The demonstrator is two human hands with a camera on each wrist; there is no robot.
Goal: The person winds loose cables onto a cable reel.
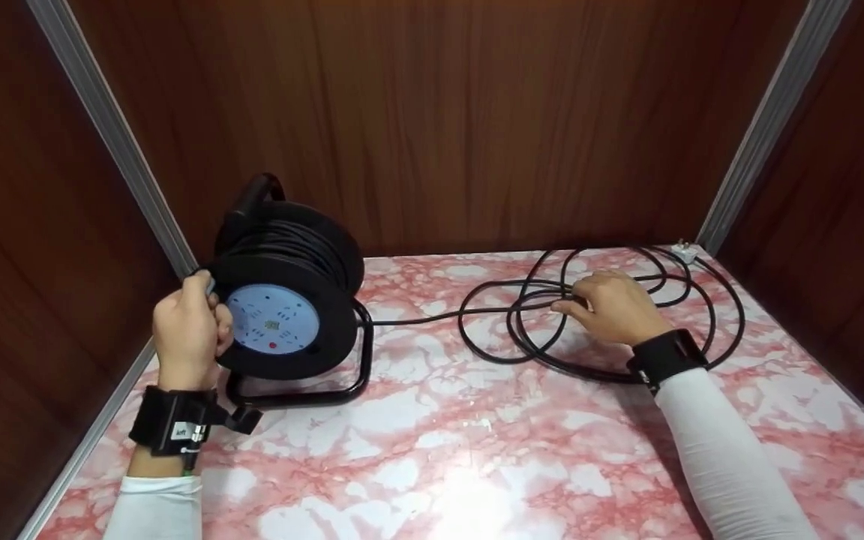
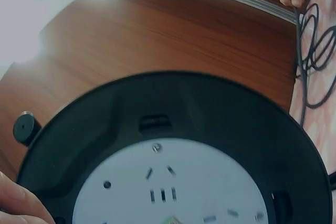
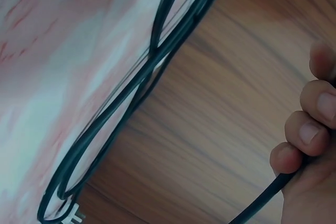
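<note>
A black cable reel (image 1: 342, 330) with a pale blue socket panel (image 1: 273, 319) stands on a tubular frame at the left. My left hand (image 1: 190, 322) grips it at the left edge of its front disc; the part inside the fingers is mostly hidden. In the left wrist view the disc (image 2: 178, 100) fills the lower half, with some fingers (image 2: 21, 203) at its lower left. From the reel a black cable (image 1: 417, 321) runs right to my right hand (image 1: 612, 304), whose curled fingers (image 3: 307, 132) hold it in the right wrist view.
Loose cable loops (image 1: 736, 322) lie around and beneath the right hand on the red-and-white marbled table (image 1: 417, 450). A white plug (image 1: 684, 251) lies at the far right corner. Brown wood-grain panels (image 1: 432, 127) with metal corner strips (image 1: 777, 105) enclose the back and sides.
</note>
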